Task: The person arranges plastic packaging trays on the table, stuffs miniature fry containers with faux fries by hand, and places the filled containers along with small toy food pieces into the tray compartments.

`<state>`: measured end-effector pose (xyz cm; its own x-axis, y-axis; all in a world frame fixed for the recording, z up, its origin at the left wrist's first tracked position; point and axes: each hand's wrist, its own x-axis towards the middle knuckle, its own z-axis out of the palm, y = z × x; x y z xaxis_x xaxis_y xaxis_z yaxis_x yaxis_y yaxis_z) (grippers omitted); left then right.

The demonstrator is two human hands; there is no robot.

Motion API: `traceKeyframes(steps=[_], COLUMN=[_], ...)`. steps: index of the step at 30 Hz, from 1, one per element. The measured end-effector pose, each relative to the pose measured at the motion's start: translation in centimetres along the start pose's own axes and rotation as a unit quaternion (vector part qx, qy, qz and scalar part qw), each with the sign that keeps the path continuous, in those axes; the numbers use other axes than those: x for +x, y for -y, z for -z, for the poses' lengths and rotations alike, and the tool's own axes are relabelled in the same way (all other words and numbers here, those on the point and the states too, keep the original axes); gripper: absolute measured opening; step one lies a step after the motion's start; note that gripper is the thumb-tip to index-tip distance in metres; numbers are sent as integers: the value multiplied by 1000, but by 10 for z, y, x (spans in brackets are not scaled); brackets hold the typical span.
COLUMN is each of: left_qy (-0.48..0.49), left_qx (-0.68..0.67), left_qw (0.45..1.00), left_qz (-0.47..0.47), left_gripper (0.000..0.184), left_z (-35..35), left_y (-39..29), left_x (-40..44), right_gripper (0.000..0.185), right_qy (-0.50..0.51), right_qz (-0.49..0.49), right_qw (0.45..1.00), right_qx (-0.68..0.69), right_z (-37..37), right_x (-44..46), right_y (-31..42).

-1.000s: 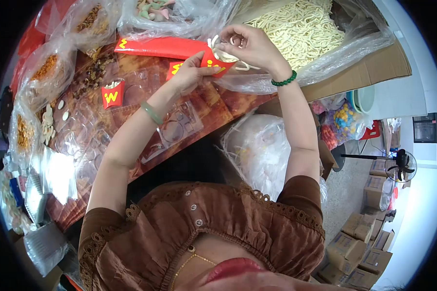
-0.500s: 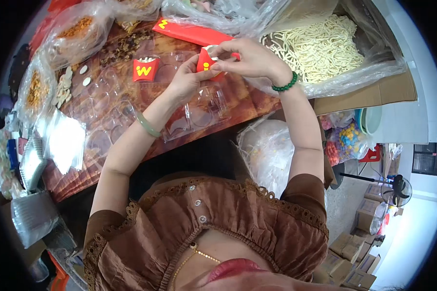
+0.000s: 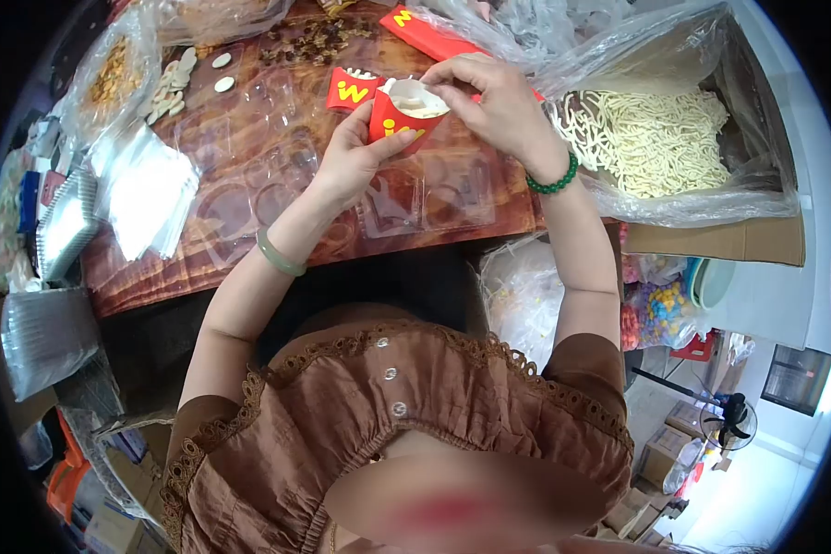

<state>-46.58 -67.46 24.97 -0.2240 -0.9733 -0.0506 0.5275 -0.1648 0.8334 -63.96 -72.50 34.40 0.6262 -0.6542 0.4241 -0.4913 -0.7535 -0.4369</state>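
Note:
My left hand (image 3: 360, 152) is wrapped round the lower left of a small red french fry box (image 3: 390, 118) with yellow lettering, tilted so its white inside shows. My right hand (image 3: 489, 97) has its thumb and index finger closed on the box's right rim. Just behind it, a second red french fry box (image 3: 351, 90), filled with pale sticks, rests on the table. Clear plastic trays (image 3: 425, 198) with moulded hollows lie below my hands.
To the right, a plastic-lined cardboard box (image 3: 748, 242) contains a heap of pale fry-like sticks (image 3: 669, 143). Flat red cartons (image 3: 434, 39) lie at the back. White oval pieces (image 3: 222, 84), clear plastic sleeves (image 3: 152, 198) and a bag of orange bits (image 3: 118, 74) occupy the left side.
The held french fry box is tilted more toward me, exposing its white inside. My right hand has shifted from across its front to its right rim. The whole view has also shifted.

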Motion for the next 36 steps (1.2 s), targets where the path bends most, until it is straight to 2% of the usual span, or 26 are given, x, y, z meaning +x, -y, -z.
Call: traceKeyframes(steps=[2,3,5,6,8,11,14,21,23,24,27,33,35,36], left_qy=[10,9,7,6,11,14,10,-1,-4,-4,13,-12,-27,-27], left_qx=[-50,-51,5,5,8,26,-1,12,27,27,29,-6,-31,-32], left_qw=[999,999,999,999,999,999,999,998,998,998,997,999,999,999], left_qz=[-15,-15,-43,-41,-48,-45,-53,-56,-63,-63,-64,-36,-29,-24], left_gripper=[44,44,43,43,41,38,36,35,36,36,36,37,36,36], left_z=[6,7,8,9,10,7,8,7,6,5,1,5,2,2], left_y=[-1,-2,0,2,5,1,5,5,5,5,4,8,6,7], left_x=[-7,-9,-14,-15,-16,-22,-25,-30,-31,-32,-35,-35,-35,-32], right_gripper=[15,15,16,16,17,18,18,17,19,19,18,16,19,21], right_qy=[62,64,52,53,9,24,30,72,-30,-30,-13,5,75,70], right_qz=[-143,-143,-53,-54,11,43,75,61,84,85,130,114,64,79], right_qw=[988,988,995,995,995,998,995,995,996,996,990,992,993,992], right_qx=[13,14,-60,-58,-95,-49,-60,-40,-21,-21,-51,-59,-62,-66], right_z=[4,0,-8,-11,-19,-28,-35,-32,-31,-33,-39,-47,-41,-40], right_x=[-1,-2,-7,-8,-6,-5,-7,-3,-1,0,-1,-6,-9,-9], right_y=[16,15,11,14,22,31,24,26,30,27,20,16,22,21])
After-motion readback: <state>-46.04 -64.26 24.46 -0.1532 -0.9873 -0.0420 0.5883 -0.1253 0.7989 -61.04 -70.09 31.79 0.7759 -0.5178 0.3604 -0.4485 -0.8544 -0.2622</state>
